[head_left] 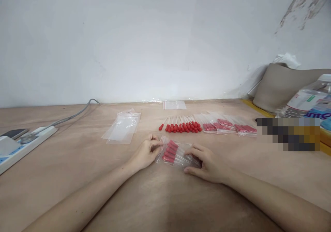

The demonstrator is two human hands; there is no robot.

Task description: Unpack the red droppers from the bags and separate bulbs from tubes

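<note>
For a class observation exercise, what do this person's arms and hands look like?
The left hand and right hand are ungloved, with no ring or watch in sight. The left forearm and right forearm are bare, no sleeve showing; small dark spots mark the left one.

Indoor workspace; whether home or small workshop is unclear. A light-brown, wood-toned tabletop (77, 152) meets a white wall (129, 42) with a flaking brown patch (301, 7). It bears a long white plastic power strip (49, 132), flat clear plastic bags (124, 126) and thin pale sticks with red heads (181, 126).
</note>
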